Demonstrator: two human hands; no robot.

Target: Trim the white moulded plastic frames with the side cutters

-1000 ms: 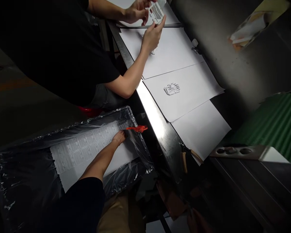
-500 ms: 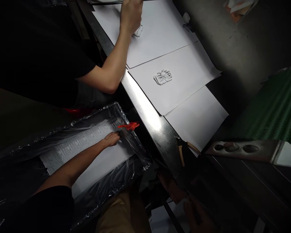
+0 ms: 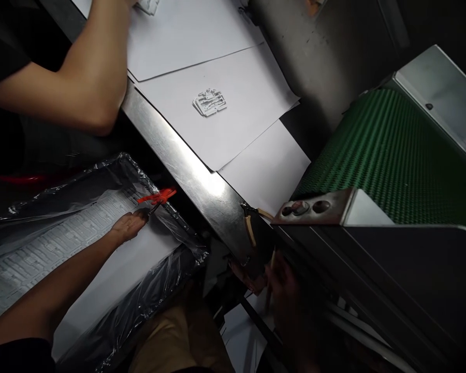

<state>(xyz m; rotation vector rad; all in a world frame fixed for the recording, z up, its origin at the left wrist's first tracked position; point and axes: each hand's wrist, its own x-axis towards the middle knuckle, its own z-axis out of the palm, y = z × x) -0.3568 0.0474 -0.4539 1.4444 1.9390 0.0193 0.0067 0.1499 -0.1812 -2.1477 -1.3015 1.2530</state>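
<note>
My left hand [image 3: 129,226] reaches into a bin lined with clear plastic film [image 3: 166,259]. Its fingers lie stretched out on the rows of white moulded parts [image 3: 42,248] and the white sheet beside them. They point at an orange clamp [image 3: 157,196] on the bin's rim, just short of it. My right hand [image 3: 285,290] is low in deep shadow under the table's edge; its fingers cannot be made out. A small stack of white moulded parts [image 3: 209,102] lies on white paper [image 3: 248,83] on the table.
A co-worker's bare forearm [image 3: 77,88] rests over the steel table edge [image 3: 178,166] at upper left. Tan-handled cutters [image 3: 250,229] hang at the table's corner. A metal panel with round buttons [image 3: 306,208] and a green ribbed conveyor belt [image 3: 392,155] are on the right.
The view has swung right and down, bringing the conveyor into sight. My left hand stays on the parts by the orange clamp. The co-worker's hands have left the view.
</note>
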